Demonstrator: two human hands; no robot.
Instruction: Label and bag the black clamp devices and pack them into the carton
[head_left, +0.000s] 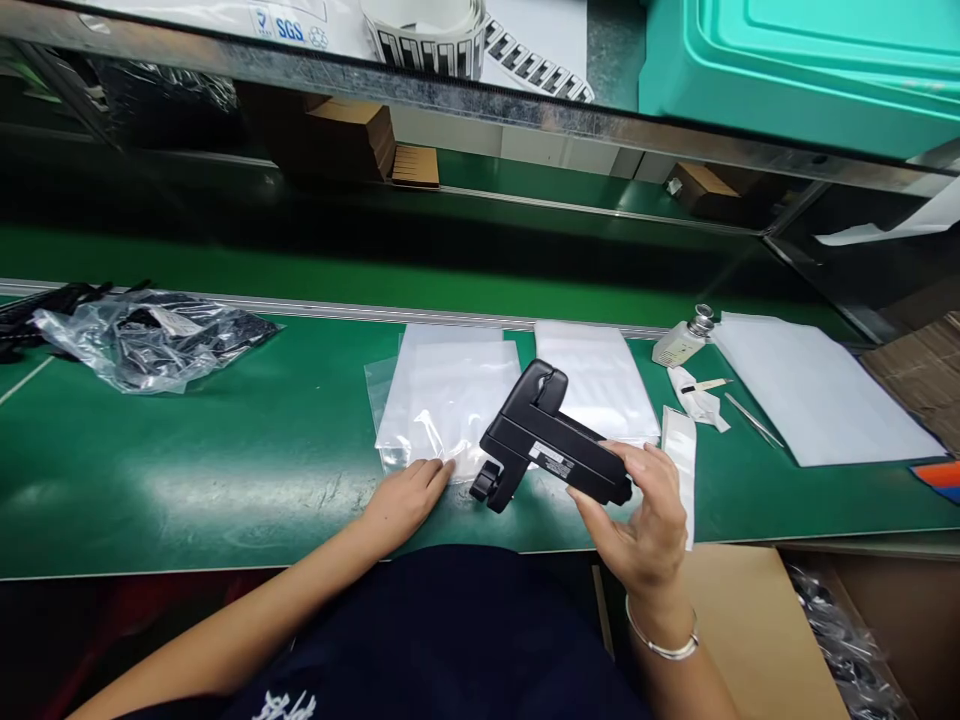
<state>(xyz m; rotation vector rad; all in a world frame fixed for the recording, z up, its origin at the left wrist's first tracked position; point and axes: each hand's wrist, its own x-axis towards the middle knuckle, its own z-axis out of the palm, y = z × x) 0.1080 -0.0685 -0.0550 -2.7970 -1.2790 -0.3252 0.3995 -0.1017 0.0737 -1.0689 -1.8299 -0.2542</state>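
Note:
My right hand (643,520) grips one end of a black plastic bracket-like device (546,440) with a small white label, holding it just above the green table (225,450). My left hand (405,497) lies flat on the table, its fingertips touching the near edge of a stack of clear plastic bags (442,400). The device's knob end hangs beside my left fingers.
A second stack of white bags (596,375) lies behind the device. To the right are a small bottle (682,340), tweezers (752,420), white strips (681,445) and a foam sheet (817,390). Bagged black parts (150,335) sit at far left. A cardboard box (750,630) stands below right.

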